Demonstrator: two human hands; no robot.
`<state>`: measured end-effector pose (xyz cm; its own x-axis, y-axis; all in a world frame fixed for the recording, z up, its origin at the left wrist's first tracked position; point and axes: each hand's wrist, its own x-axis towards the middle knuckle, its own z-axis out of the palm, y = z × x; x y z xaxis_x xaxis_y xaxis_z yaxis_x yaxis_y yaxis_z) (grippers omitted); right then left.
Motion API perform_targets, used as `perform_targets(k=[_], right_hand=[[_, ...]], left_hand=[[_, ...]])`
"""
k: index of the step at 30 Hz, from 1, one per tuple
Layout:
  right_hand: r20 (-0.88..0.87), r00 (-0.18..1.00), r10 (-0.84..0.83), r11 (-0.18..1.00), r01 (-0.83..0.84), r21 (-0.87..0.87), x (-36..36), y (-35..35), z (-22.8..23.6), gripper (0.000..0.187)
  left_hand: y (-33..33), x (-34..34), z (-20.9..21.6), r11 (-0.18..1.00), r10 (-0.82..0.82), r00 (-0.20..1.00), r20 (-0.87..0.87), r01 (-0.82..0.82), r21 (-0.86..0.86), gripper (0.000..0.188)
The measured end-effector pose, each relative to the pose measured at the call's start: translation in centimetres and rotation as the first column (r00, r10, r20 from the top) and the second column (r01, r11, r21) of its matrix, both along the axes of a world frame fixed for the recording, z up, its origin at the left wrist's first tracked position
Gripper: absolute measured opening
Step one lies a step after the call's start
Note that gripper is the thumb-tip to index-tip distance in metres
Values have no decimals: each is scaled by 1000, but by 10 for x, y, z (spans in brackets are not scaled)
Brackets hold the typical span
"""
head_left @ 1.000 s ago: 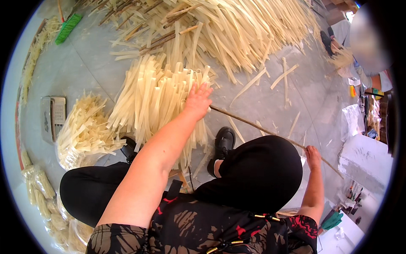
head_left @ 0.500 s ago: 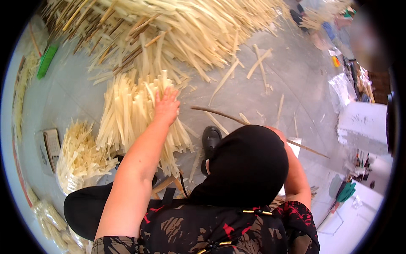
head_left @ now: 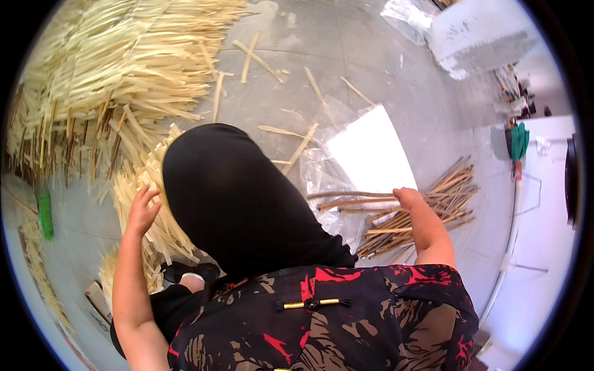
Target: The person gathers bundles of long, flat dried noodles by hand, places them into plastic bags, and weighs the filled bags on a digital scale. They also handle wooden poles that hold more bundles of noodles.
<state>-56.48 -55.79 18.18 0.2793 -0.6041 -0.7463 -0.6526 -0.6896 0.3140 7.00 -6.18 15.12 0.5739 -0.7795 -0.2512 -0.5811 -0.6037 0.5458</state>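
My right hand [head_left: 408, 198] is closed on one end of a thin brown stick [head_left: 352, 195], which points left from the fingers. It hovers at the edge of a pile of brown sticks [head_left: 445, 191] on the floor at my right. My left hand [head_left: 143, 210] is raised with its fingers apart and holds nothing. Beside and below it lies a bundle of pale, flat strips [head_left: 127, 179], partly hidden by my knee [head_left: 229, 191] in black trousers.
A large heap of pale strips [head_left: 124, 49] with brown sticks among them covers the far left. Loose strips [head_left: 301, 148] lie on the grey floor. A white sheet [head_left: 374, 145] and clear plastic [head_left: 322, 167] lie ahead of the stick pile. A green object [head_left: 45, 216] is at far left.
The view has turned right, bringing the stick pile into sight. My left hand has come off the pale bundle. My right hand, with a stick, is now by the pile.
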Motion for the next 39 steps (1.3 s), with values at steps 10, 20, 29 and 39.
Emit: perform_targets(k=[10,20,29,39], right_hand=[[72,994,-86,921,106,-375,-55,60,-94,31],[265,952,151,984,-169,47,29,133,-157,24],[60,989,135,967,-145,210,-60,148,-105,21],[101,958,-267,960,273,-56,-171,124,-115,20]], left_hand=[[126,-5,132,861,433,887,-157,-356,364,41],[93,-26,142,876,440,889,-123,-395,277,37],[-101,-27,181,983,63,989,-134,-85,-163,30],[-210,-87,244,934,-144,988,-56,117,-338,27]])
